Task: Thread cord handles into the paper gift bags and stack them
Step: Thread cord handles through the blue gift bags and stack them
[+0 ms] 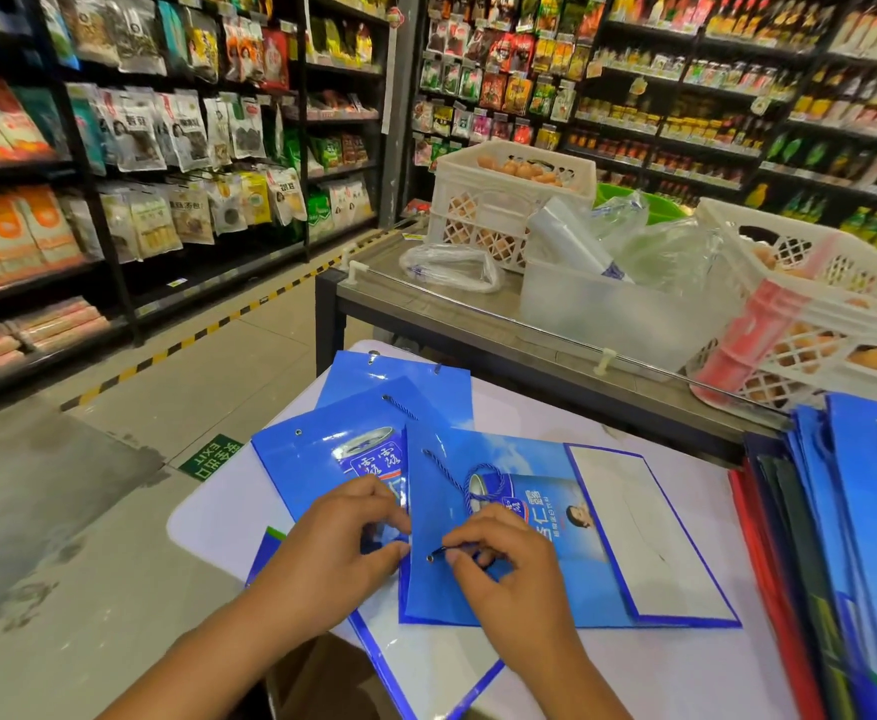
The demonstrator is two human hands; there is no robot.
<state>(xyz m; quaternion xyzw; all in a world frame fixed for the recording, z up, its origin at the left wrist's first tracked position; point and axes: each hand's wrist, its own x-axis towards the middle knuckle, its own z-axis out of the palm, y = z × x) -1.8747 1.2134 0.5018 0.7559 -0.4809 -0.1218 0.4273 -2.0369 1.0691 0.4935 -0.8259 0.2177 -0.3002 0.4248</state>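
Right hand (498,558), nearest the camera, pinches the cord tip (459,549) with its grip pressed together, just right of the eyelet (430,558) in the blue gift bag (519,537). That cord runs roughly level, pointing left at the eyelet. Left of the eyelet, the left hand (342,543) curls its fingers on the bag's edge. Beyond the eyelet, more blue bags (374,402) lie flat on the tabletop (685,667).

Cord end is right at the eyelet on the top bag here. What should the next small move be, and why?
Probably push the cord end through. The right hand pinches the dark blue cord with its tip at the near eyelet of the top bag, while the left hand grips the bag's edge beside it. The cord's other end already sits in the far eyelet.
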